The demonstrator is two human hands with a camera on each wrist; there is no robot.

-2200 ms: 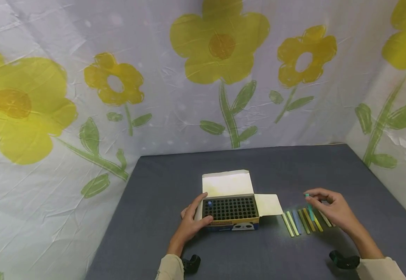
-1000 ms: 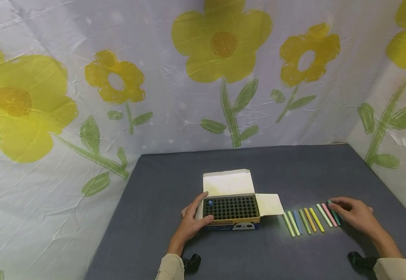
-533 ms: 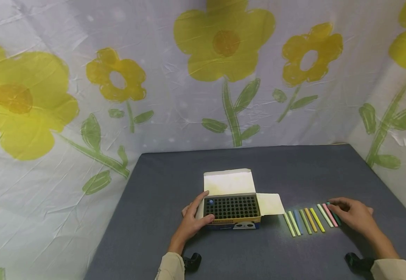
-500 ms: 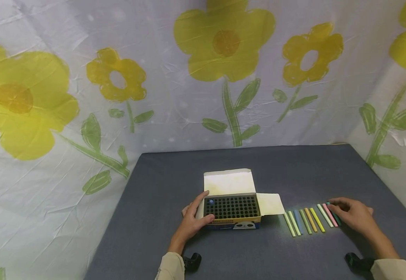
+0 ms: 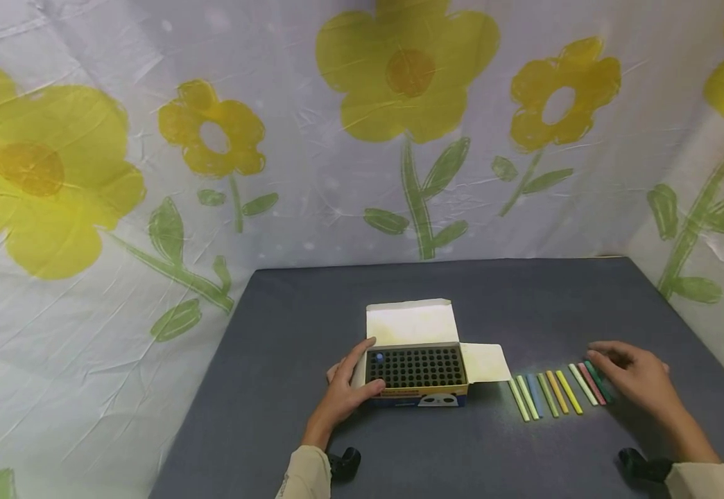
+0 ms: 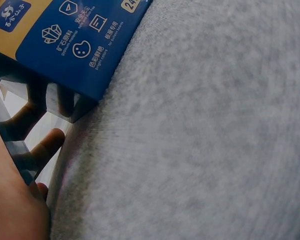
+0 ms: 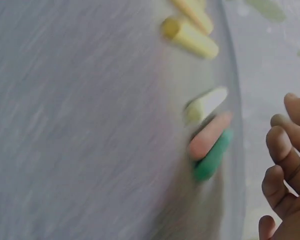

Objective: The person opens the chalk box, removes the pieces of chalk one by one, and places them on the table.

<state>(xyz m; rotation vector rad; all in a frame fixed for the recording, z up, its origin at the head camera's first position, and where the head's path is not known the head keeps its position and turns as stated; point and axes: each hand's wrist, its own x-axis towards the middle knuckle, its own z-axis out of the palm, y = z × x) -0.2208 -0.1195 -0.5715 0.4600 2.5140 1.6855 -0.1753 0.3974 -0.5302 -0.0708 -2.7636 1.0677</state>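
Note:
An open blue-and-yellow chalk box (image 5: pixel 421 400) stands on the dark table, its black insert (image 5: pixel 418 367) full of round holes. One blue chalk (image 5: pixel 379 357) pokes up at the insert's back left. My left hand (image 5: pixel 341 396) grips the box's left end, thumb at the front edge, a finger at the back. To the right lies a slanted row of coloured chalk sticks, ending in a pink chalk (image 5: pixel 591 383) and a green chalk (image 5: pixel 598 381) side by side. Just above and right of the green one, my right hand (image 5: pixel 636 380) is raised with loosely bent fingers, holding nothing.
The box's white lid (image 5: pixel 412 324) is folded back, and a side flap (image 5: pixel 485 362) sticks out toward the chalk row. Yellow chalk (image 5: pixel 569 392) lies left of a gap in the row. A flower-printed curtain (image 5: pixel 312 208) surrounds the table.
My right hand carried the green chalk rightward, laid it beside the pink one, then let go and rose slightly. My left hand has stayed on the box.

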